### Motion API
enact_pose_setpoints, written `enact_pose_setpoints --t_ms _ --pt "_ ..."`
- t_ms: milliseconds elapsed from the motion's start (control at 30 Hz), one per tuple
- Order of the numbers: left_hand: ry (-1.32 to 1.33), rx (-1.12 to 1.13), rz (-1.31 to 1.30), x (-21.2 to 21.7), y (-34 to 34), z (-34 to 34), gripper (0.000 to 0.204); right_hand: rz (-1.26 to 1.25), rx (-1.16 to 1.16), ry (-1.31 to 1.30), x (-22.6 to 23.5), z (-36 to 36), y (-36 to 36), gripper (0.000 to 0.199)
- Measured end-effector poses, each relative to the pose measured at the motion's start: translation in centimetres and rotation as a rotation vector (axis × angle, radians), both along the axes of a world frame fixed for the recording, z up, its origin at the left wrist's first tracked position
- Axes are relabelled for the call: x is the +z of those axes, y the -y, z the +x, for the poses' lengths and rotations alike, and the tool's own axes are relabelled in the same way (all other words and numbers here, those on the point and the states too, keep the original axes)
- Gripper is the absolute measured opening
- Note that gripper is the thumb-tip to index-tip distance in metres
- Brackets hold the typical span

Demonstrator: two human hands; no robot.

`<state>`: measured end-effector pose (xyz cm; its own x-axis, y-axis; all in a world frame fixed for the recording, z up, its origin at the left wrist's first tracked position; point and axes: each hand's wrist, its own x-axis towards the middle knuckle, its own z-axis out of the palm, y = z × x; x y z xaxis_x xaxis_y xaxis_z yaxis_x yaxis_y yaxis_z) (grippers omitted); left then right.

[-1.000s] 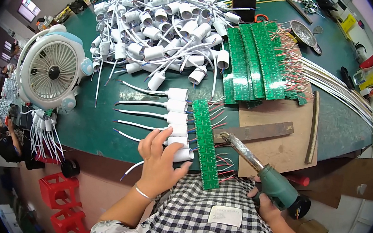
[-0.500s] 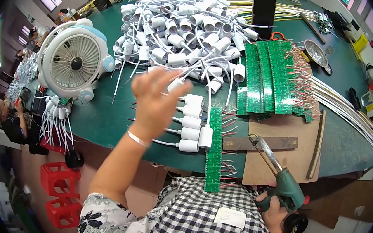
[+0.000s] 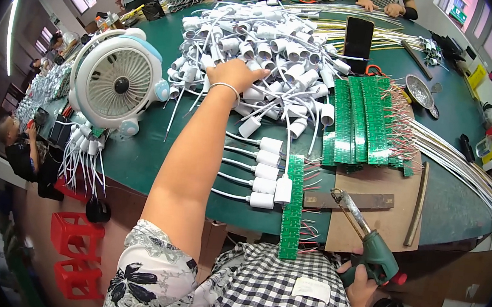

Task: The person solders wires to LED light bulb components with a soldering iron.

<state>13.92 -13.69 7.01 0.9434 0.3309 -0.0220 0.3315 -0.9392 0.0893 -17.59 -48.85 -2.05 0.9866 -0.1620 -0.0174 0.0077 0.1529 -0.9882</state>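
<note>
My left hand [image 3: 237,76] reaches over a large heap of white lamp sockets with cables [image 3: 264,32], its thumb stretched out to the right and its other fingertips partly hidden. It looks open, with nothing visibly gripped. At the lower right my right hand [image 3: 360,285] is closed round the handle of a green soldering gun [image 3: 380,254], whose metal tip points up and left over a brown board. Between the hands, several white sockets [image 3: 265,172] lie in a column beside a green circuit board strip [image 3: 291,218] with short wires. One more socket [image 3: 283,190] rests against the strip's left edge.
A white fan [image 3: 118,83] stands left of the heap. More green circuit boards [image 3: 357,120] with red and white wires lie to the right, near a phone [image 3: 358,38], a metal bowl [image 3: 419,91] and a bar [image 3: 349,200]. Another person's hands [image 3: 381,6] rest at the far edge.
My left hand has moved forward from above the laid-out sockets into the heap, arm extended. The view has shifted slightly. My right hand still holds the soldering gun.
</note>
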Motion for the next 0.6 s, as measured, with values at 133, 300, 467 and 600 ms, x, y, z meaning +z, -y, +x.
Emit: enact_pose_setpoints --t_ms 133,300,467,600 --pt "0.31 0.021 -0.769 -1.9 -2.2 -0.2 0.054 0.003 0.023 0.016 0.2 -0.3 0.0 0.045" --pt "1.12 -0.232 -1.499 1.7 -4.9 -2.0 0.033 0.063 0.029 -0.012 1.1 -1.1 0.1 0.047" --pt "1.125 -0.47 -1.276 8.3 -4.3 -7.6 0.033 0.066 -0.002 -0.023 0.4 -0.8 -0.1 0.05" --pt "0.654 -0.571 -0.446 6.9 1.4 -16.1 0.02 -0.008 -0.005 -0.029 -0.2 -1.0 0.5 0.05"
